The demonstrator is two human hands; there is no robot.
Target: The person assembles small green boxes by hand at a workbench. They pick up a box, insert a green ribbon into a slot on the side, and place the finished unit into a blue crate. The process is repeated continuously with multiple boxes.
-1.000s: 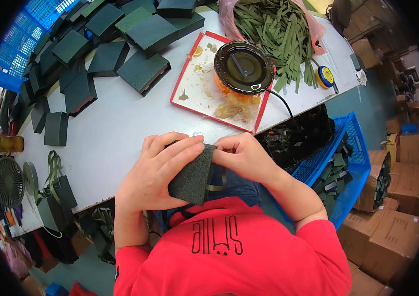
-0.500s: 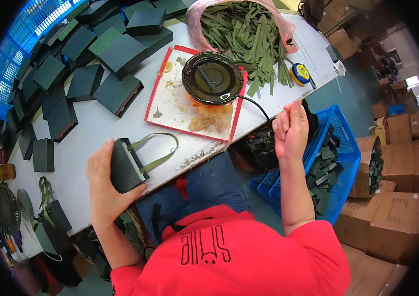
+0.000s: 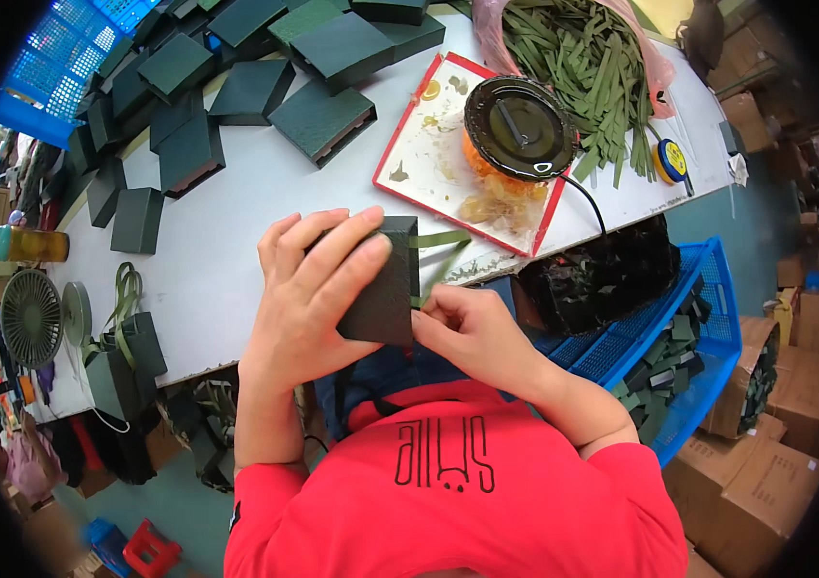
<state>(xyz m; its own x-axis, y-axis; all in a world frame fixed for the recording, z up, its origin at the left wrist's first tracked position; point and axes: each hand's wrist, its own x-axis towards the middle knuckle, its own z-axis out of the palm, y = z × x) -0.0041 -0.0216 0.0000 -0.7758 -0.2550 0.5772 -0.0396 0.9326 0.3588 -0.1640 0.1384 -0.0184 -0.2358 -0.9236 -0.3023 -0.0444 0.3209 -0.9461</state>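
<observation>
A dark green box (image 3: 385, 301) is held above the front edge of the table, with my left hand (image 3: 296, 299) closed around its left side. A narrow green ribbon (image 3: 442, 238) forms a loop handle out of the box's right side. My right hand (image 3: 482, 337) is closed in a pinch at the box's lower right edge, where the ribbon's near end meets it. The fingertips hide the exact point of contact.
A black round pot of dark liquid (image 3: 517, 125) stands on a red-edged board (image 3: 416, 144). Behind it lie green ribbon strips (image 3: 573, 63) in a pink bag. Dark green boxes (image 3: 323, 120) crowd the far left. A blue crate (image 3: 694, 395) stands at right.
My left hand has lifted the box and brought it to the right. My right hand has come down and in from the right to the ribbon side. The view has shifted left.
</observation>
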